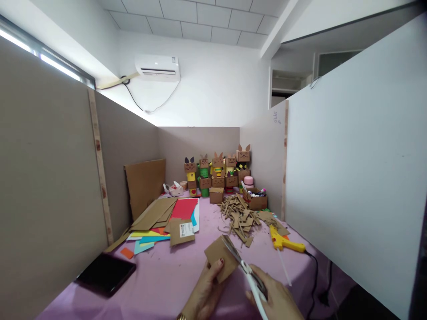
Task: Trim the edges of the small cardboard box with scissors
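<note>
Between the thumb and fingers of my left hand (209, 284) is a small piece of brown cardboard (216, 254), tilted above the table's near edge. My right hand (273, 291) grips white-handled scissors (247, 270) by their handles. The scissor blades lie along the right edge of the cardboard, pointing away from me and up to the left. Whether the blades are fully closed on the edge, I cannot make out. A heap of cardboard strips and scraps (238, 218) lies beyond my hands.
A yellow glue gun (285, 242) with a black cord rests on the right. To the left are a dark tablet (106, 273), coloured paper (185, 208) and cardboard sheets (153, 218). Cardboard animal figures (217, 181) stand at the back beside a box of pens (257, 201). Partitions enclose the table.
</note>
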`<state>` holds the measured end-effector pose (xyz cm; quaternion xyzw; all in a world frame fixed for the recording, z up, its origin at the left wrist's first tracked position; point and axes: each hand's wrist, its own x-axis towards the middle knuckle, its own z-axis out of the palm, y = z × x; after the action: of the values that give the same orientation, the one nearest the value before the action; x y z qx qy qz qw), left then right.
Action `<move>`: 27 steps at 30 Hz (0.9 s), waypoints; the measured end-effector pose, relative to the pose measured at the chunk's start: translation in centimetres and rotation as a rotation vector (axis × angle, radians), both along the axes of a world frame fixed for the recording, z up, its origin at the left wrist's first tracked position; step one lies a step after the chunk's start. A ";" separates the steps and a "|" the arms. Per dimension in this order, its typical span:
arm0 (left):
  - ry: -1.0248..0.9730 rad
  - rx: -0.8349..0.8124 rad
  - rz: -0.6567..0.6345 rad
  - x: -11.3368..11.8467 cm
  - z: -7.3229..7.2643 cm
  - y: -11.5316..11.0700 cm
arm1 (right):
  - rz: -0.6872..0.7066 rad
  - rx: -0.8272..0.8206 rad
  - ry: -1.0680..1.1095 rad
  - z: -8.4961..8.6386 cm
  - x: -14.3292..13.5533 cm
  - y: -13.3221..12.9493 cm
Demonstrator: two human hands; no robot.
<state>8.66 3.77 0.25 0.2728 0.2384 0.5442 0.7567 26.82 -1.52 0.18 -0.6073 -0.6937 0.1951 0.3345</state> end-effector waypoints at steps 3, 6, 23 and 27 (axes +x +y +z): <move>-0.006 -0.005 -0.009 -0.1 0.0 0.0 | -0.039 0.019 -0.041 0.5 -0.2 -0.1; 0.007 -0.023 0.000 -0.1 0.1 0.0 | -0.042 0.044 -0.023 0.5 -0.2 0.1; 0.070 0.065 -0.073 0.0 0.9 -0.7 | 0.007 0.068 0.104 0.8 -0.6 0.5; 0.024 -0.034 0.007 0.0 0.9 -0.7 | -0.041 0.107 0.308 0.6 -0.8 1.0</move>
<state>8.69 3.08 1.19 0.2655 0.2575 0.5393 0.7566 26.04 -0.47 0.81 -0.5656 -0.6311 0.2417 0.4726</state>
